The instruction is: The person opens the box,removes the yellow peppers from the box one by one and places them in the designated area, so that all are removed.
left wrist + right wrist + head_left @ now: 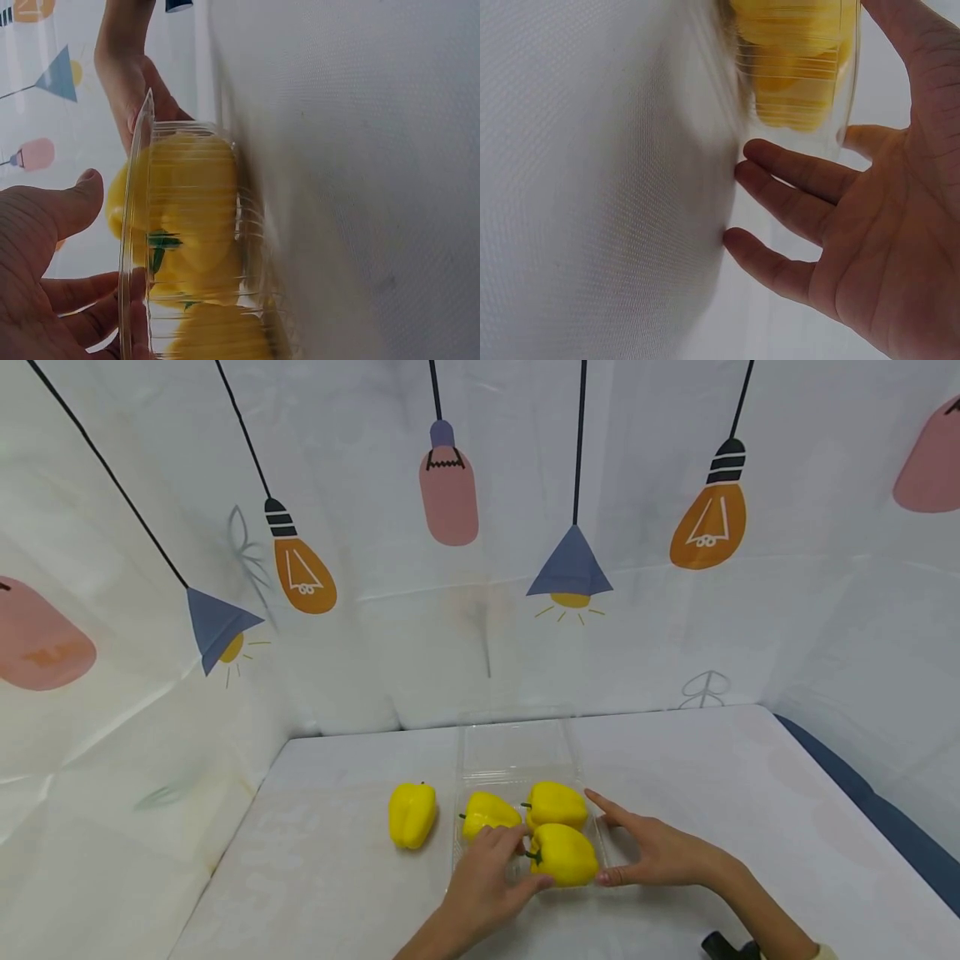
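Observation:
Three yellow bell peppers sit in a clear plastic clamshell box: one at left (489,812), one at back right (557,804), one in front (564,856). My left hand (487,877) is at the front pepper's stem side. In the left wrist view its fingers (90,319) reach over the rim of the box (135,225), while the thumb stands apart. On the right side of the box is my right hand (660,852), fingers spread and nearly straight. In the right wrist view some of its fingertips (754,169) are close to the table, below the box wall (851,82).
Another yellow bell pepper (412,815) lies on the white table (330,877), left of the box. The box's transparent lid (517,747) is folded back toward the rear curtain (420,652). A black object (727,946) shows near the right forearm.

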{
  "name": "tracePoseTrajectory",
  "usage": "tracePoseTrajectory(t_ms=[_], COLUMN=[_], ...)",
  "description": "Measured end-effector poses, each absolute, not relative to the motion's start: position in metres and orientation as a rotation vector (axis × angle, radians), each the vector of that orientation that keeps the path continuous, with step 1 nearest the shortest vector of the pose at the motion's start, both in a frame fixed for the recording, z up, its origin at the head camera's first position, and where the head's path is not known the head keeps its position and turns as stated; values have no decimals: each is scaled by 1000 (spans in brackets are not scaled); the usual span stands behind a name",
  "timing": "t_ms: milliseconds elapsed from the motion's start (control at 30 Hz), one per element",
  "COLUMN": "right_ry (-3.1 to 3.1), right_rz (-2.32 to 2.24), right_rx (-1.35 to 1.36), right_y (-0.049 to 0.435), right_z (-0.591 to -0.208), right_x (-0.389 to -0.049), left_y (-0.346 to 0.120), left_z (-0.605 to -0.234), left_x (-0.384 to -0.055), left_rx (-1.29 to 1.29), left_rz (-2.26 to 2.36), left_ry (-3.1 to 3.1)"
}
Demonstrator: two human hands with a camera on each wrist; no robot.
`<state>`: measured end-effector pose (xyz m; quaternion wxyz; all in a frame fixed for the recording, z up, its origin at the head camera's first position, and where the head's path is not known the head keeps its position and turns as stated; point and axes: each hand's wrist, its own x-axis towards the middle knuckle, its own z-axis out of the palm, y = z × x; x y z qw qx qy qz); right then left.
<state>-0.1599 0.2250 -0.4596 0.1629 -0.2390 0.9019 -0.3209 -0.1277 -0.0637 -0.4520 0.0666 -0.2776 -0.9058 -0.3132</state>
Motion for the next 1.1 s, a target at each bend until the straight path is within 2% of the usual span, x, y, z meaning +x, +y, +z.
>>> tracePoseTrajectory(t_ms=[500,1100], right_ry=[2560,2559], right_rz=[-916,-916], right_rx=[-648,-635], right_y=[224,224], right_z=[-458,-459], right_x=[-160,-159], left_y=[-53,-46], left_z=[-455,-454], left_x=[-128,-132], left_rx=[-840,-730], left_rz=[-855,-799], left_ry=[-2687,-2928])
